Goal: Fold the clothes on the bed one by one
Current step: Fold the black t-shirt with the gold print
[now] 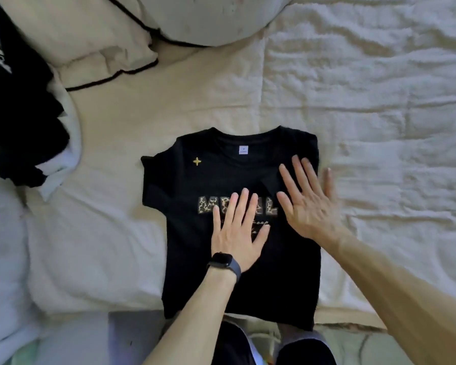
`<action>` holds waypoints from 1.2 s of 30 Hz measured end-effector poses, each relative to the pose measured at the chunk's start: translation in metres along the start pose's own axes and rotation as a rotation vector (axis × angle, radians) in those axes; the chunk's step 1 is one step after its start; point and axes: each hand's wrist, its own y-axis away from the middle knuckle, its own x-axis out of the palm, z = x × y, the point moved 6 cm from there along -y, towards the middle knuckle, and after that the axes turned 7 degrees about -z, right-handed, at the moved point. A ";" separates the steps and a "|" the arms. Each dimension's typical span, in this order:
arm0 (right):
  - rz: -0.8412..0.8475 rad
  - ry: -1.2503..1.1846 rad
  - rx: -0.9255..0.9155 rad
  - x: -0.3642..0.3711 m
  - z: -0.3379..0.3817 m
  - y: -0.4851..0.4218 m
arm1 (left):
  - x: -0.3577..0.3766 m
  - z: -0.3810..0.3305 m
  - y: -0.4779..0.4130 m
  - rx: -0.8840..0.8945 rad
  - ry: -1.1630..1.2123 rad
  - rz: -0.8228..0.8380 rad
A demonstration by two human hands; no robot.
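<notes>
Black T-shirt [195, 259], printed side up with its right side folded inward, is laid flat on the cream bed cover [379, 127] at the bed's near edge. It is pressed by the left hand [237, 233], fingers spread flat over the printed lettering [208, 205], and by the right hand [308, 201], also spread flat, on the folded part. A dark clothes pile [19, 122] is seen well left of the shirt, pillows [71, 35] beyond it.

A cream bed [353, 101] carries a black T-shirt [195, 272], pillows [84, 40] and dark clothes [19, 114].
</notes>
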 end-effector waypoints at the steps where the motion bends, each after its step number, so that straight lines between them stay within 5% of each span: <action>1: 0.024 0.011 0.030 0.003 -0.001 0.000 | 0.000 0.015 0.006 -0.030 0.011 0.002; 7: -0.068 -0.048 0.090 -0.035 0.060 -0.003 | -0.045 0.127 0.038 -0.530 0.266 -0.293; 10: -0.087 -0.151 -0.113 -0.050 0.130 -0.033 | -0.058 0.182 0.031 -0.905 0.722 -0.370; 12: -0.036 -0.249 -0.203 -0.055 0.182 -0.063 | -0.059 0.202 0.015 -1.005 1.032 -0.346; 15: 0.141 -0.280 -0.251 -0.052 0.249 -0.112 | -0.059 0.218 -0.004 -0.944 1.054 -0.255; 20: 0.423 0.103 -0.238 -0.035 0.299 -0.165 | -0.051 0.238 -0.009 -0.881 1.081 -0.118; 26: 0.181 -0.235 -0.276 -0.042 0.328 -0.172 | -0.044 0.259 0.010 -0.923 1.105 -0.162; 32: 0.322 -0.253 -0.132 -0.027 0.323 -0.168 | -0.048 0.244 0.010 -0.965 1.195 -0.096; 36: 0.356 -0.019 -0.299 -0.028 0.335 -0.170 | -0.044 0.238 0.005 -0.891 1.015 -0.012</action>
